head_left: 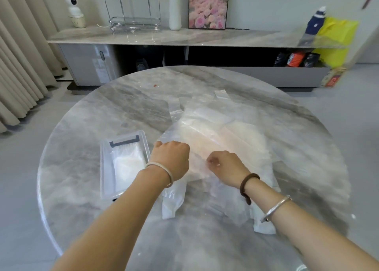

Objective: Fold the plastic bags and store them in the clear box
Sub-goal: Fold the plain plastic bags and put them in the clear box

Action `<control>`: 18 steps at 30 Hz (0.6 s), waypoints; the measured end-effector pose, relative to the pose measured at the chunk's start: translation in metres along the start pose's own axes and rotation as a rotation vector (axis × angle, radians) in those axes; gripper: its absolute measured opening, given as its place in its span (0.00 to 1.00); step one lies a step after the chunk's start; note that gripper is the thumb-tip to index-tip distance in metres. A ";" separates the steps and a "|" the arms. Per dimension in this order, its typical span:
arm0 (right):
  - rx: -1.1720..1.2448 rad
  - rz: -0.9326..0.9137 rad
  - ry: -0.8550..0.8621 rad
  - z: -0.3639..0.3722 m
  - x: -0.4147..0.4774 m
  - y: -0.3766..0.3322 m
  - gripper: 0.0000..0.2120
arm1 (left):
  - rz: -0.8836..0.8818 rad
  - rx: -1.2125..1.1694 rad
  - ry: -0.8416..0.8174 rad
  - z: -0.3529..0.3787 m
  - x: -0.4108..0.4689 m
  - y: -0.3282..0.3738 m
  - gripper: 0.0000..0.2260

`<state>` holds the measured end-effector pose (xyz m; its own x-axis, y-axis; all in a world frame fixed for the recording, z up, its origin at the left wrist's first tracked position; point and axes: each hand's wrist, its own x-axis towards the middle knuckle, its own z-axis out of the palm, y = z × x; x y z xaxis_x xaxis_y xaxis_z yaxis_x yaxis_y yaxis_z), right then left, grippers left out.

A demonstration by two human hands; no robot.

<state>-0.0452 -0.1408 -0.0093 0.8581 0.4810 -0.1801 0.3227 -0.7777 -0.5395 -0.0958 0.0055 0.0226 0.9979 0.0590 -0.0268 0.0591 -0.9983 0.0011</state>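
Though thin and translucent, the plastic bags lie in a crinkled, milky heap near the middle of the round, glossy marble table, their handles trailing toward its near edge. The left hand and right hand, fingers curled, both grip the heap's near side. Just left of the left hand, toward the table's left edge, sits the rectangular clear box, holding folded bags.
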 end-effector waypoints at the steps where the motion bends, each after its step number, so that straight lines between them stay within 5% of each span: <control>1: 0.152 0.027 0.009 -0.005 -0.001 0.000 0.08 | -0.002 0.026 -0.034 0.000 -0.001 0.001 0.10; 6: 1.237 0.148 -0.252 -0.034 -0.011 0.001 0.11 | -0.107 -0.035 -0.088 -0.001 -0.001 0.000 0.10; 8: 1.417 0.123 -0.369 -0.044 -0.012 0.008 0.11 | -0.153 -0.085 -0.077 0.000 0.000 0.000 0.08; 14: 1.277 0.297 -0.293 -0.050 -0.007 0.038 0.10 | -0.126 -0.203 -0.159 0.010 0.004 0.000 0.17; 18: 0.965 0.401 -0.161 -0.052 -0.003 0.044 0.06 | -0.100 -0.174 -0.263 0.018 0.005 -0.002 0.20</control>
<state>-0.0129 -0.1973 0.0099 0.7454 0.3632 -0.5590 -0.4880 -0.2741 -0.8287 -0.0912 0.0075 0.0044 0.9473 0.1312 -0.2923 0.1823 -0.9709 0.1552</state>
